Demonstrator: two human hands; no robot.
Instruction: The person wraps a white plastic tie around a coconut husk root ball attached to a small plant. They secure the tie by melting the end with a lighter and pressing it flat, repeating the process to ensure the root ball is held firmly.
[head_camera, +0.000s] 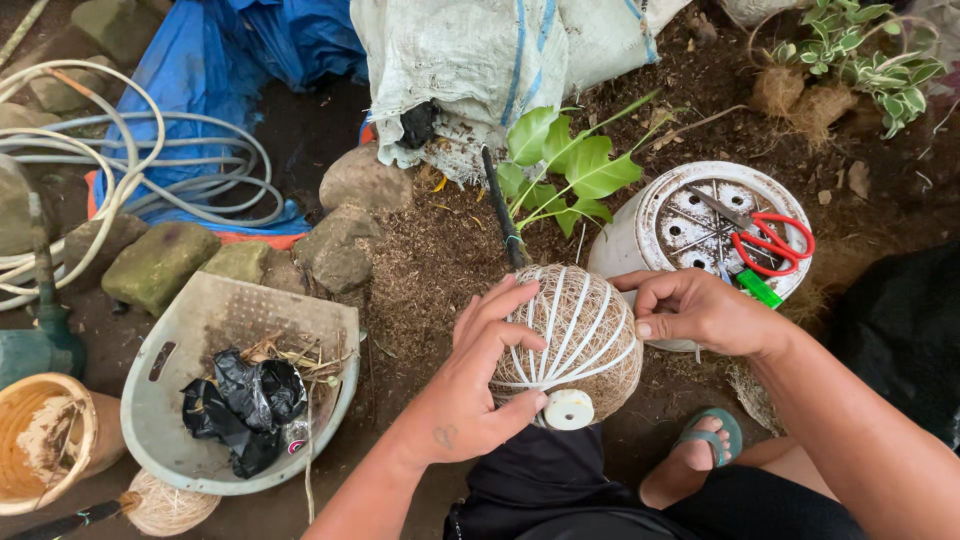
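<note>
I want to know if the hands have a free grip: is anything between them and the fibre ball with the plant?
Nothing visible. The left hand lies flat on the string-wrapped fibre ball, and the right hand touches its other side. A white spool sits just below the ball.

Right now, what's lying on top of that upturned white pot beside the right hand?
On the upturned white pot lie red-handled scissors, with a small green object at its near edge. The right hand covers part of the pot's near side, so anything there is hidden.
</note>
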